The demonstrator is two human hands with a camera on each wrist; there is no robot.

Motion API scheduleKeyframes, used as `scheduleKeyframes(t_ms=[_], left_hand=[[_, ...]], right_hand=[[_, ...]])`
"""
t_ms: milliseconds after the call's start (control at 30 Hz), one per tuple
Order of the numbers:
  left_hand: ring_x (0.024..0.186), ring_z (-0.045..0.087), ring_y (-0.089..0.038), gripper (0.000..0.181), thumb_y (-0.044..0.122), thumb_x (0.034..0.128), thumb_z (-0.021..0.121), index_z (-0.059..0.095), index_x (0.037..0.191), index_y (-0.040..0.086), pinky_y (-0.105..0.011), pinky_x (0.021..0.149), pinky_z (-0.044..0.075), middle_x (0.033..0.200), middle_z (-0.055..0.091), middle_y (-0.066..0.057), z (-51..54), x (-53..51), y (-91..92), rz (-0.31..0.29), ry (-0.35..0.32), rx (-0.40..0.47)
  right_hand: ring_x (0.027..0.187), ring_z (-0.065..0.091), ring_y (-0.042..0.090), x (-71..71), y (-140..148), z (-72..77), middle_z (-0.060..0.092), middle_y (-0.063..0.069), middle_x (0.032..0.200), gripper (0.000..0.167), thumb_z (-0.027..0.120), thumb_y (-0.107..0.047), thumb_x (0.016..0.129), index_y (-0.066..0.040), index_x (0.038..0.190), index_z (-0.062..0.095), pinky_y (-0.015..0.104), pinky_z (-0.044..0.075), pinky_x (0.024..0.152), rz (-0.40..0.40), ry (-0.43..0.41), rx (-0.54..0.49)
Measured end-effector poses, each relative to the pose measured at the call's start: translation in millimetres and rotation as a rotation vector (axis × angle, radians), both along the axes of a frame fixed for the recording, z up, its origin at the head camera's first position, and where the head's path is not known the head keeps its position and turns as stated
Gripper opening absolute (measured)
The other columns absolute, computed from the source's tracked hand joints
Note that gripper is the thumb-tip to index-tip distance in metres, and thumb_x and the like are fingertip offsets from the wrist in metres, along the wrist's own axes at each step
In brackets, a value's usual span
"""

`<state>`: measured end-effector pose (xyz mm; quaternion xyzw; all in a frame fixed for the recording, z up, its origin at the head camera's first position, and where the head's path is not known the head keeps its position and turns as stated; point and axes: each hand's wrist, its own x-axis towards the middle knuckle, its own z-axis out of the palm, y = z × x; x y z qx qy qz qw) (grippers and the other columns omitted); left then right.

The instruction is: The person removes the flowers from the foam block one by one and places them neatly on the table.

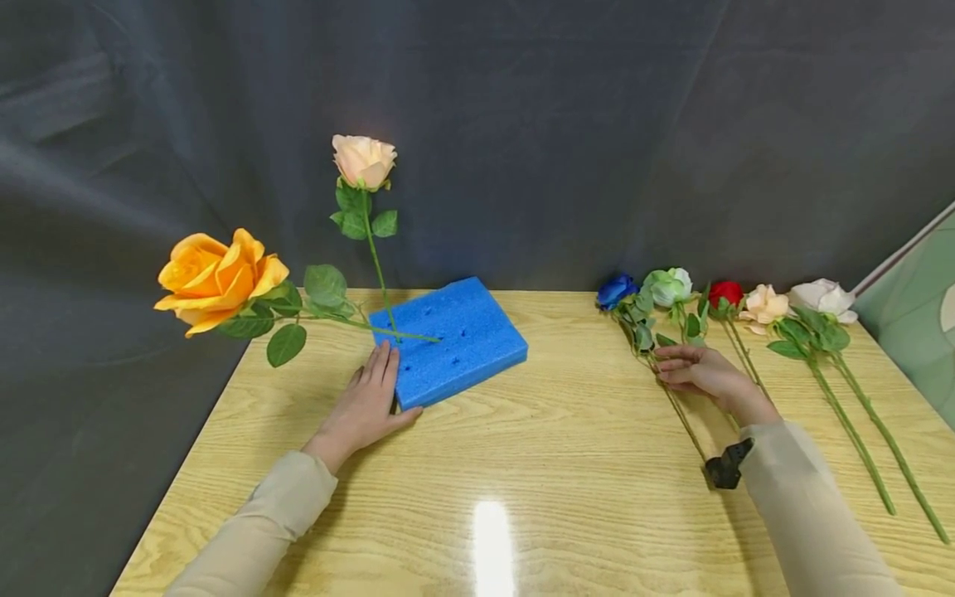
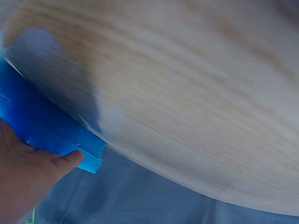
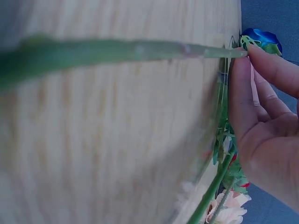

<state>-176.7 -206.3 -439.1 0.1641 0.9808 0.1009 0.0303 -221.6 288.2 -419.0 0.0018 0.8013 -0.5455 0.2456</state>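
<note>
Right fingers [image 3: 241,88] pinch a green stem [image 3: 140,49], way clearer from right wrist; left fingers [image 1: 376,365] lie straight against blue foam [image 1: 477,323], mostly cropped wrist-side.

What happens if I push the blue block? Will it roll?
The block probably won't roll: it's flat with straight edges. It's likely light for its size, since its pitted surface looks like foam. It might wobble towards the orange rose, whose big bloom leans out past its edge.
</note>
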Motion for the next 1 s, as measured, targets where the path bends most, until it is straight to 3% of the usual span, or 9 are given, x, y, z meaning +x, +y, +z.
scheduleKeyframes(t_ms=[500, 1000], left_hand=[[0.147, 0.011, -0.042, 0.099, 0.054, 0.0885, 0.059, 0.013, 0.150, -0.007, -0.058, 0.114, 0.027, 0.159, 0.006, -0.026, 2.8, 1.9, 0.1, -0.009, 0.004, 0.014], [0.147, 0.014, -0.042, 0.097, 0.052, 0.0888, 0.060, 0.015, 0.150, -0.007, -0.058, 0.113, 0.029, 0.158, 0.008, -0.027, 6.1, 3.6, 0.2, -0.017, 0.014, -0.030]], right_hand=[[0.087, 0.062, -0.008, 1.4, 2.3, 0.6, 0.063, -0.020, 0.092, 0.059, 0.050, -0.006, 0.098, 0.014, 0.145, 0.021, 0.018, 0.055, 0.081, 0.014, -0.028, -0.020], [0.089, 0.063, -0.007, 3.2, 2.5, 1.7, 0.064, -0.022, 0.094, 0.067, 0.053, -0.015, 0.098, 0.015, 0.146, 0.017, 0.017, 0.054, 0.082, 0.040, -0.030, -0.042]])
